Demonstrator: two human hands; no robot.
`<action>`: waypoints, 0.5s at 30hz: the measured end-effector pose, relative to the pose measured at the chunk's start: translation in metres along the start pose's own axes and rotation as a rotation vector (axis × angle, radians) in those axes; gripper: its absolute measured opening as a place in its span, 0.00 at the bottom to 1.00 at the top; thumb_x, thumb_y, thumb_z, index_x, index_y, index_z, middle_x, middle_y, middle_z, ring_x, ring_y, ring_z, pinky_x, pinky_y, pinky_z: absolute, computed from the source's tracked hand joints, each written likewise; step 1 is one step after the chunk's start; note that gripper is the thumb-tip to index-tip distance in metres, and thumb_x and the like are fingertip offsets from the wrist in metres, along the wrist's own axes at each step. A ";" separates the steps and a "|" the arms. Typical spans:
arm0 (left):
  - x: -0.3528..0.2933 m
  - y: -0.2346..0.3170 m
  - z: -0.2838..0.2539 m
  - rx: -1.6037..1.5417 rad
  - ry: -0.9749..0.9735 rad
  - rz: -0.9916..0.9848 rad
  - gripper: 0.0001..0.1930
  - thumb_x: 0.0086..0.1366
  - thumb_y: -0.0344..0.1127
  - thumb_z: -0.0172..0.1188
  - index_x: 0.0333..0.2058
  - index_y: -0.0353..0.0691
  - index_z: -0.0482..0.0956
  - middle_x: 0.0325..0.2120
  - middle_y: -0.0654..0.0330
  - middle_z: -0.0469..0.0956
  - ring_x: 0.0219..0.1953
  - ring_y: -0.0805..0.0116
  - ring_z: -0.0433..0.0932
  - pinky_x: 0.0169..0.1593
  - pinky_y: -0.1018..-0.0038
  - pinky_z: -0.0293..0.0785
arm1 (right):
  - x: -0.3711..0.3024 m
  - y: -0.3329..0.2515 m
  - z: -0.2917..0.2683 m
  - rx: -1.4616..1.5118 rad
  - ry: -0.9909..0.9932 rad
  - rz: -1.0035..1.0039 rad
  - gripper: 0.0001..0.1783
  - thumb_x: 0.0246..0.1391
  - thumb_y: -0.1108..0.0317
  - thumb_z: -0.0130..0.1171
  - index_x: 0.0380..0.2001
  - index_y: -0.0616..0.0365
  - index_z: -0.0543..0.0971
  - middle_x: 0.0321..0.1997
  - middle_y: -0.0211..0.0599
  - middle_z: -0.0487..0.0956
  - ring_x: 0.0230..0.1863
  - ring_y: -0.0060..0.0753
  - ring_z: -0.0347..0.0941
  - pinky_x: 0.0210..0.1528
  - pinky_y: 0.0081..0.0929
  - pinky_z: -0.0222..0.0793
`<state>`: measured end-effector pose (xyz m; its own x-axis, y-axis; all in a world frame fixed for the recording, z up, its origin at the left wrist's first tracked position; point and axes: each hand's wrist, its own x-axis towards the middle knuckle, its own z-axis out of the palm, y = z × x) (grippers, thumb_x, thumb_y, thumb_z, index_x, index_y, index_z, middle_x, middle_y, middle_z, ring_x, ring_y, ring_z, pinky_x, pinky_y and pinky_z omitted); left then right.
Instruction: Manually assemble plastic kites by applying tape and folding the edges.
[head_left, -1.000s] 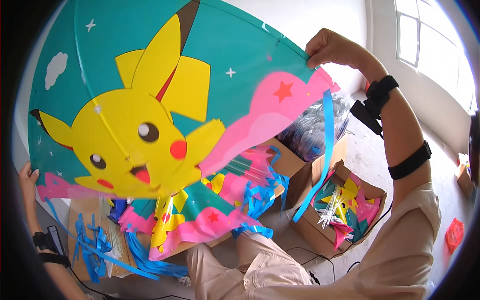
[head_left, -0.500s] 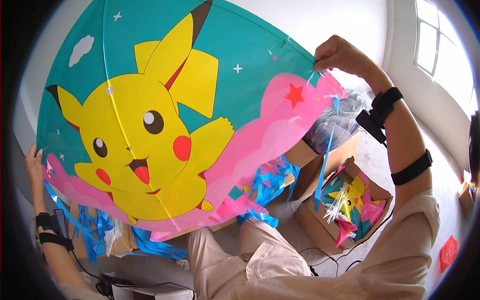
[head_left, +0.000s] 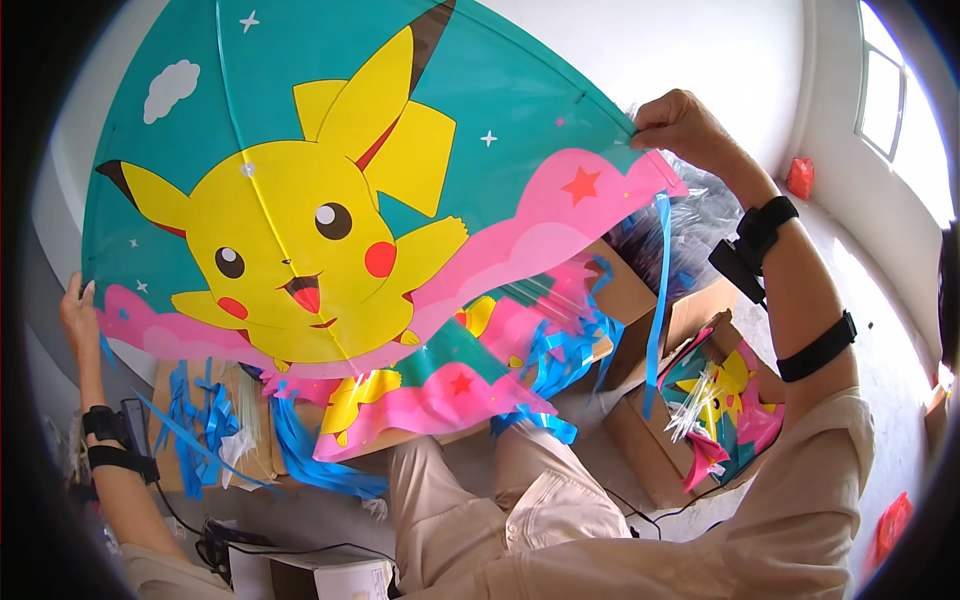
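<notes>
A large kite (head_left: 330,235), teal with pink clouds and a yellow cartoon creature, is stretched wide before me. My left hand (head_left: 80,318) is closed on its left corner, my right hand (head_left: 688,128) pinches its right corner. A clear rod runs down its middle. From the right corner hangs a blue ribbon (head_left: 661,300), and another trails from the left. Below the kite's lower edge, more printed kite sheeting (head_left: 450,400) of the same pattern lies in front of my knees, its far part hidden by the held kite.
Blue ribbons (head_left: 325,462) drape off cardboard at the front. At right, an open carton (head_left: 655,465) holds folded kites and thin white strips; behind it a carton (head_left: 700,305) contains clear plastic bags. A white box (head_left: 350,580) sits at lower left. Red bags (head_left: 893,530) lie on the floor.
The kite's lower edge has risen, showing more of the kite sheeting beneath. Both hands keep their hold on the corners. The view has shifted slightly.
</notes>
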<state>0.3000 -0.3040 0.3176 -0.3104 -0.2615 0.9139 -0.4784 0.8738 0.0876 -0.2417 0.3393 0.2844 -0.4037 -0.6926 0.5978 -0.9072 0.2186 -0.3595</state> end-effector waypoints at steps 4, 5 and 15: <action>-0.004 0.027 -0.001 0.018 -0.064 -0.082 0.10 0.60 0.24 0.51 0.41 0.31 0.73 0.29 0.57 0.76 0.32 0.76 0.70 0.38 0.79 0.66 | -0.002 0.010 0.006 -0.154 0.049 -0.078 0.09 0.39 0.72 0.62 0.15 0.65 0.73 0.11 0.35 0.65 0.14 0.21 0.59 0.20 0.26 0.57; -0.004 0.037 0.001 0.014 -0.225 -0.089 0.10 0.58 0.24 0.52 0.40 0.31 0.74 0.29 0.59 0.76 0.32 0.76 0.70 0.38 0.79 0.66 | -0.003 0.018 0.005 -0.194 0.029 -0.038 0.10 0.40 0.71 0.60 0.16 0.66 0.72 0.12 0.37 0.65 0.14 0.23 0.59 0.20 0.28 0.57; -0.049 0.137 0.013 -0.198 -0.809 -0.091 0.14 0.50 0.32 0.63 0.19 0.33 0.66 0.14 0.67 0.63 0.19 0.78 0.64 0.24 0.75 0.63 | -0.004 0.122 -0.016 -0.252 0.256 -0.113 0.07 0.49 0.71 0.52 0.21 0.57 0.67 0.16 0.25 0.60 0.17 0.18 0.55 0.19 0.24 0.53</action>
<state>0.2392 -0.1772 0.2800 -0.8071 -0.4824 0.3404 -0.4006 0.8710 0.2844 -0.3524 0.3799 0.2492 -0.2866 -0.5347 0.7949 -0.9357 0.3345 -0.1123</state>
